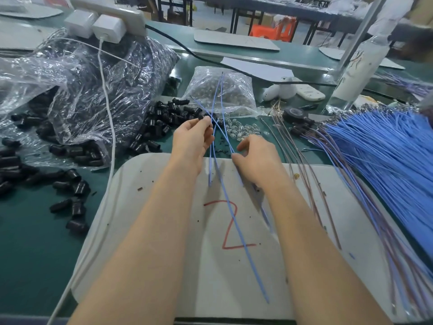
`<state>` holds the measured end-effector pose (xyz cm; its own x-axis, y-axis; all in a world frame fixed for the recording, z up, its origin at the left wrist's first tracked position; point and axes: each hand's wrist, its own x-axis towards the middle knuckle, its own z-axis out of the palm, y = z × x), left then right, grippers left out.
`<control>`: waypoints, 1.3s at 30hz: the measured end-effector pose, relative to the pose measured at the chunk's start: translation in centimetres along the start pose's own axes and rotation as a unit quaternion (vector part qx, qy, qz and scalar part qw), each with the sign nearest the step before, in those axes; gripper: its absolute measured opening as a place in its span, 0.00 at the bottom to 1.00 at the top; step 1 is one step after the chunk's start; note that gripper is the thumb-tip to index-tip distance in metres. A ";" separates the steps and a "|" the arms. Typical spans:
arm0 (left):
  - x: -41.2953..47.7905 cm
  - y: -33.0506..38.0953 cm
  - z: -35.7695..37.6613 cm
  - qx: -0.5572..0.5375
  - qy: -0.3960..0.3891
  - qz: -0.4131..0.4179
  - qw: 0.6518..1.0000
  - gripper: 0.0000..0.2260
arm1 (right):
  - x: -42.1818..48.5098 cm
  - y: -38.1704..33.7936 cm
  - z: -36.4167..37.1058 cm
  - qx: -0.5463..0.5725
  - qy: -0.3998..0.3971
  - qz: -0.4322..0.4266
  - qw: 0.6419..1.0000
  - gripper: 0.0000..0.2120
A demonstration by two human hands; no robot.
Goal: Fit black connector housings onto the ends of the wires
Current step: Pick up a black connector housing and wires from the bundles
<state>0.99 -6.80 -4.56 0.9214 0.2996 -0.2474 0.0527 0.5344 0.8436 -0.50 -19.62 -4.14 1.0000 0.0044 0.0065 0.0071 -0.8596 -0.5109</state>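
Observation:
My left hand (pixel 193 137) is raised over the white board (pixel 145 242) and pinches a small black connector housing (pixel 203 117) at its fingertips, with thin blue wires (pixel 230 212) running through its fingers. My right hand (pixel 254 158) sits just to the right and pinches the same blue wires lower down. The wire ends cross and stick up above both hands toward the back. Loose black housings (pixel 161 123) lie in a heap just left of my left hand.
A big crumpled plastic bag (pixel 77 95) with more black housings fills the left. A small bag of clear parts (pixel 220 92) stands behind the hands. A thick bundle of blue wires (pixel 384 151) and brown wires (pixel 311 174) lies at the right. A white cable (pixel 110 127) crosses the left.

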 end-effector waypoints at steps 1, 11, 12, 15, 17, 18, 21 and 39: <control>0.1 0.0 0.0 -0.001 0.001 0.001 1.000 0.04 | 0.0 0.0 -0.2 0.023 0.016 -0.006 1.000 0.11; 0.5 0.0 -0.3 -0.038 0.011 -0.012 0.999 0.03 | -2.1 -3.0 0.1 -0.135 -0.140 -0.100 0.976 0.08; 0.5 -0.1 -0.3 -0.036 0.011 -0.011 0.999 0.03 | -2.2 -3.1 0.1 -0.141 -0.135 -0.101 0.976 0.10; 0.4 -0.1 -0.3 -0.022 0.004 -0.007 1.000 0.04 | -2.2 -2.9 -0.5 -0.088 -0.115 -0.087 0.986 0.14; 0.3 -0.2 -0.1 -0.007 -0.002 -0.004 1.000 0.05 | -1.9 -2.2 -1.9 0.026 -0.110 -0.054 0.992 0.13; 0.3 -0.2 -0.1 0.007 -0.005 -0.002 1.000 0.05 | -1.9 -1.8 -2.7 0.121 -0.130 -0.034 0.984 0.11; 0.3 -0.3 -0.1 0.048 -0.009 0.002 0.999 0.04 | -2.3 -0.6 -5.1 0.440 -0.244 -0.036 0.864 0.05; -1.7 -0.5 0.6 0.153 -0.339 -0.016 0.928 0.06 | 0.8 2.1 -3.5 0.613 0.087 0.008 0.785 0.08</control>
<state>-0.35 -8.06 -4.25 0.9427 -0.3336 -0.0064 0.0965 0.2544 0.9623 0.30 -23.19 -2.16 0.9853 -0.1625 0.0533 0.0979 0.2805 -0.9548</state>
